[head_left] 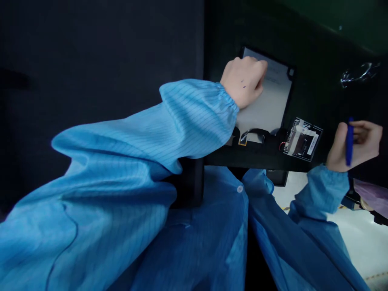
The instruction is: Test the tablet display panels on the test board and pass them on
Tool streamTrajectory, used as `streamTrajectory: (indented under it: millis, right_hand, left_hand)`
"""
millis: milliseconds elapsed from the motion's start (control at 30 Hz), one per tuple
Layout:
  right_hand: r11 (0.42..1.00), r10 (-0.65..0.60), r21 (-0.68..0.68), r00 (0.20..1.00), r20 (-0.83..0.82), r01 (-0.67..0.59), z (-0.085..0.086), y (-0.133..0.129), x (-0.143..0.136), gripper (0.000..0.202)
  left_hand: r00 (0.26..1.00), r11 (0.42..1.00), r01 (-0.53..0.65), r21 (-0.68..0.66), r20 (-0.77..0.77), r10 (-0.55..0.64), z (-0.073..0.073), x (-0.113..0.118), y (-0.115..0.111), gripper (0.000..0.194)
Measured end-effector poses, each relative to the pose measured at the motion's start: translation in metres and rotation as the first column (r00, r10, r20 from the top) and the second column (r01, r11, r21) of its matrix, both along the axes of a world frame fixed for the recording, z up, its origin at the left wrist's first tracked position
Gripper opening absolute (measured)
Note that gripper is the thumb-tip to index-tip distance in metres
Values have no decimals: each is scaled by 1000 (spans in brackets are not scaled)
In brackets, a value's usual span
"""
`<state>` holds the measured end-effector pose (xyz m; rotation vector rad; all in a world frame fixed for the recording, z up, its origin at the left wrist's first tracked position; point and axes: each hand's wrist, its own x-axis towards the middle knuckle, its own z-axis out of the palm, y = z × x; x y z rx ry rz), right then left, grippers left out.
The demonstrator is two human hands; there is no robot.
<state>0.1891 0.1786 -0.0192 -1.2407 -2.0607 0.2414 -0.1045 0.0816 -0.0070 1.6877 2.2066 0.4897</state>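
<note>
A pale, dark-edged flat panel (271,99) lies on the dark work surface, with a short flex cable (243,138) at its lower edge. Over the panel's upper left part is my left hand (245,81), its fingers curled under and closed; what they hold, if anything, is hidden. My right hand (357,145) is at the right with its fingers curled round a blue pen (349,142), which stands nearly upright in the picture. Between the panel and my right hand lies a small electronic module (303,139) with silver tape, a white label and a red wire.
Crumpled clear plastic (360,75) lies at the upper right of the dark surface (321,81). A large black panel (100,52) fills the upper left. Pinkish plastic (371,196) is at the right edge, below my right hand.
</note>
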Motion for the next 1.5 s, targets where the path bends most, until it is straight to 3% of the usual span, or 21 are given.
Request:
streamTrajectory:
  millis: [67,100,200,267,333,367,433,500,567,667,733,800,933,1067,1133,1200,1267,1367,1433,1500]
  right_hand:
    - [987,-140,93,980,139,128,-3,41,23,19]
    - [988,-141,92,975,172,126,-4,55,29,22]
    - [996,-66,71,977,203,53,-4,60,31,43]
    - [999,-12,51,984,177,3,1,29,23,49]
    - [996,63,48,992,109,-69,2,-22,10,37]
    - [978,201,23,970,138,-206,0,-49,3,31]
    - [878,474,11,871,127,-479,-13,-100,-13,30]
    - [789,614,-71,778,132,-611,-31,-135,-28,42]
    - [778,628,-150,754,193,-610,-49,-152,-39,50]
    - [816,578,-176,760,298,-551,-66,-157,-46,52]
    - [826,561,-147,766,314,-544,-70,-157,-46,52]
    - [837,542,-110,785,299,-536,-71,-158,-46,55]
    - [871,489,-66,849,203,-486,-74,-157,-49,54]
    - [897,436,-26,891,-124,-442,-73,-150,-50,63]
    - [913,341,-101,874,-345,-396,-69,-148,-54,51]
    - [901,130,-287,833,-538,-327,-63,-147,-63,33]
    - [817,-135,-490,725,-675,-304,-58,-148,-78,25]
    - [622,-389,-611,485,-784,-489,-52,-152,-100,32]
    - [509,-432,-592,409,-804,-625,-48,-155,-105,34]
    - [394,-342,-572,462,-818,-720,-43,-158,-95,32]
  left_hand:
    - [999,999,-15,47,-32,17,3,-8,1,35]
    - [998,997,-20,68,-55,23,2,-13,2,39]
    - [999,999,-32,38,-36,33,-7,-30,7,66]
    - [999,1000,-28,-5,45,28,-18,-39,9,80]
    - [992,1000,-25,11,124,24,-26,-43,10,78]
    - [988,999,-31,33,151,26,-28,-43,10,75]
    - [985,997,-62,50,164,53,-27,-40,9,68]
    - [991,996,-80,26,107,77,-24,-36,7,59]
    - [995,996,-94,11,19,94,-22,-33,5,53]
    - [989,989,-142,31,-29,143,-26,-39,5,43]
    - [983,983,-180,35,42,178,-30,-47,7,37]
    - [959,981,-196,11,210,190,-31,-56,9,30]
    - [784,972,-214,-93,577,228,-14,-63,9,26]
    - [571,954,-271,-130,776,268,13,-57,0,28]
    - [396,948,-290,-129,886,242,19,-47,-8,30]
    - [247,936,-329,-124,946,212,15,-30,-17,31]
    - [149,923,-355,-147,966,211,4,-8,-24,29]
    - [17,914,-359,-188,978,207,-10,21,-31,29]
    - [14,875,-462,-142,986,167,-11,31,-33,28]
    - [34,828,-544,-132,983,179,-8,31,-34,28]
